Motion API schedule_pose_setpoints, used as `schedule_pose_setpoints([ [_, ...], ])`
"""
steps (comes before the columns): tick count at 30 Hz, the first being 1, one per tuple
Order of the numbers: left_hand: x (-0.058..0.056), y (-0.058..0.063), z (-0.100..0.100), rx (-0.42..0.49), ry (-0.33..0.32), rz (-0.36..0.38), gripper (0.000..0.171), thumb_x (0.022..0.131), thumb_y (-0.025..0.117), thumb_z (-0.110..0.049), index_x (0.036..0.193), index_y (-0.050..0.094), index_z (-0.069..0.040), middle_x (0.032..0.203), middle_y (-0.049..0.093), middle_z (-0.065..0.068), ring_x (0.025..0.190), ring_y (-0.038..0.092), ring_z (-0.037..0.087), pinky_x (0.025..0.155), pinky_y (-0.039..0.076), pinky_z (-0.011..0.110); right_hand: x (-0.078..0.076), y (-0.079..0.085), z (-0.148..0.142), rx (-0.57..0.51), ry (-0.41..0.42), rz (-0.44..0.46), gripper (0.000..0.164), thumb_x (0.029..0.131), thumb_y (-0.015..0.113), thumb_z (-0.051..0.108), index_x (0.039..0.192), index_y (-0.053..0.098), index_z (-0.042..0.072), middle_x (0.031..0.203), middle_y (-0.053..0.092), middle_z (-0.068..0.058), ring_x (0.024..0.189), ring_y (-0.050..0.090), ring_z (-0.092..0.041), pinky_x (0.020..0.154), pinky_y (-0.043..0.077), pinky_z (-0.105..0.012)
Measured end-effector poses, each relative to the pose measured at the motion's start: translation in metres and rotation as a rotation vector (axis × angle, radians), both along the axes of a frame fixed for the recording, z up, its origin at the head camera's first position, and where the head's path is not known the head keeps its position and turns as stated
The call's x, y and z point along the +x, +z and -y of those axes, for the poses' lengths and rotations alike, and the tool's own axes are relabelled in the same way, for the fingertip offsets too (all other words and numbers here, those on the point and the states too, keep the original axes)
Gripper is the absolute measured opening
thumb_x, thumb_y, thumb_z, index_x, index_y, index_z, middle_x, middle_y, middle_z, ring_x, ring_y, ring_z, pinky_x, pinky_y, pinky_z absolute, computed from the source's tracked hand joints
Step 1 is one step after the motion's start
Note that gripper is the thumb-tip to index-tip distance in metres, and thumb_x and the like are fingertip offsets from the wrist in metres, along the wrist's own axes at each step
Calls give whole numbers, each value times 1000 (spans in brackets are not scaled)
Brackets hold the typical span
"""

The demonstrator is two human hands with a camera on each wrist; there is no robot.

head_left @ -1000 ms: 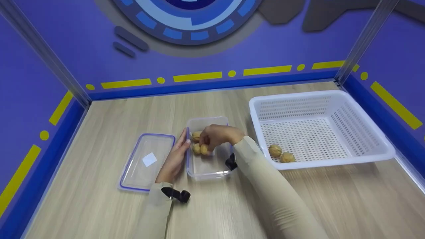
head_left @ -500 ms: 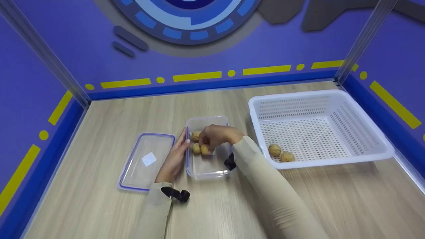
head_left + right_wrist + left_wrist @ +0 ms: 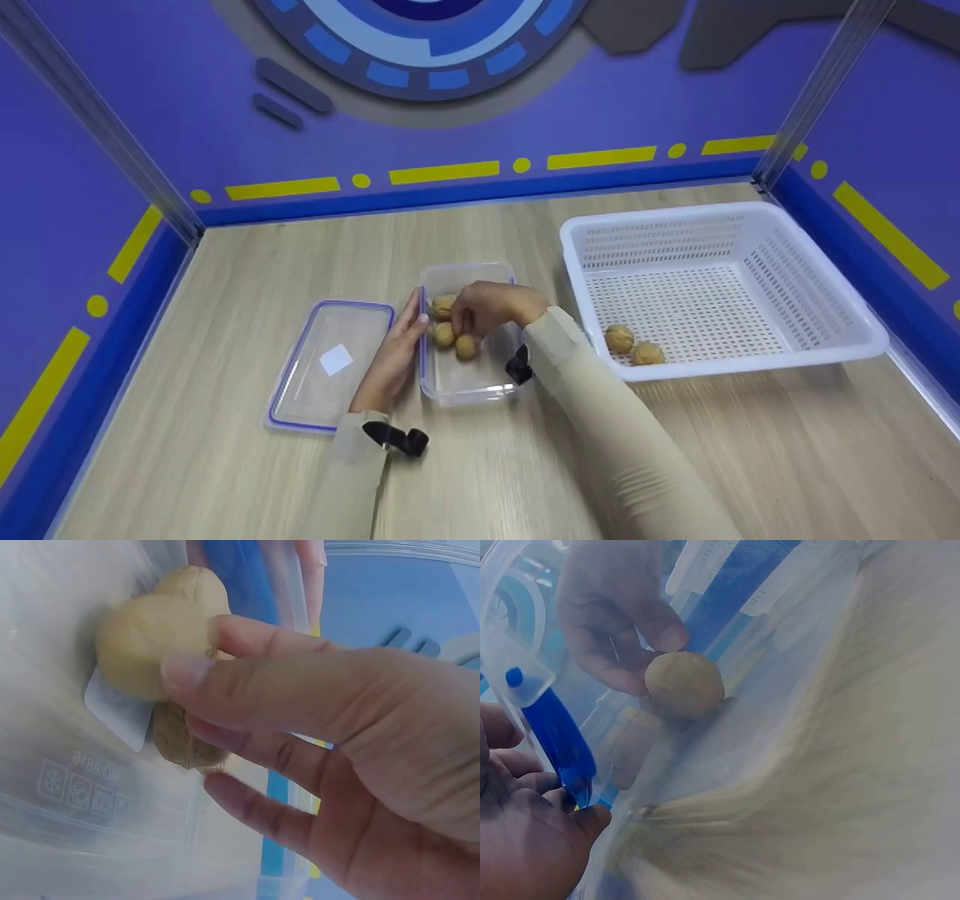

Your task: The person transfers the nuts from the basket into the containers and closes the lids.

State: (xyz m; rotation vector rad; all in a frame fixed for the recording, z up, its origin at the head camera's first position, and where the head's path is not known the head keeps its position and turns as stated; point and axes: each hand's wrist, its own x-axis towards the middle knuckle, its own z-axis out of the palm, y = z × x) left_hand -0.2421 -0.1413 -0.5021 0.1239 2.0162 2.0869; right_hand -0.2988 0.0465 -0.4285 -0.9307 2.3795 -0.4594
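My left hand (image 3: pixel 394 360) holds the left side of a clear plastic food container (image 3: pixel 450 390), its thumb at the rim beside a blue-edged latch (image 3: pixel 561 739). Inside the container my right hand (image 3: pixel 491 307) has its thumb and fingers spread at a walnut (image 3: pixel 466 346), which sits just past the fingertips. That walnut (image 3: pixel 146 645) looks blurred in the right wrist view, where the thumb tip overlaps it. Two more walnuts, one at the back (image 3: pixel 442 306) and one in front of it (image 3: pixel 443 335), lie along the container's left wall.
A clear lid (image 3: pixel 307 390) with a purple-blue seal and a white label (image 3: pixel 336 360) lies left of the container. On the right stands a white perforated basket (image 3: pixel 750 367), with two walnuts (image 3: pixel 619 339) in its near left corner. Blue-purple panels (image 3: pixel 450 150) enclose the wooden table (image 3: pixel 480 480).
The walnut at my right fingertips has shifted slightly toward the near end of the container, out from under the fingers. Both hands stay in nearly the same place.
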Motion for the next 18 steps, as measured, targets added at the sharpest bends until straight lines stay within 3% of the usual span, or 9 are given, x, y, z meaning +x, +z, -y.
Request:
schedule_pose_setpoints([
  [18,-1,1,0,12,0,-2,59,104,36,-18,155,8,-14,163,-2,6,150,-6,26,123,-3,42,-1,2,-3,-26,-44,68,28,75,76,-2,101,73,8,93,72,-6,74,57,-7,66,48,-17],
])
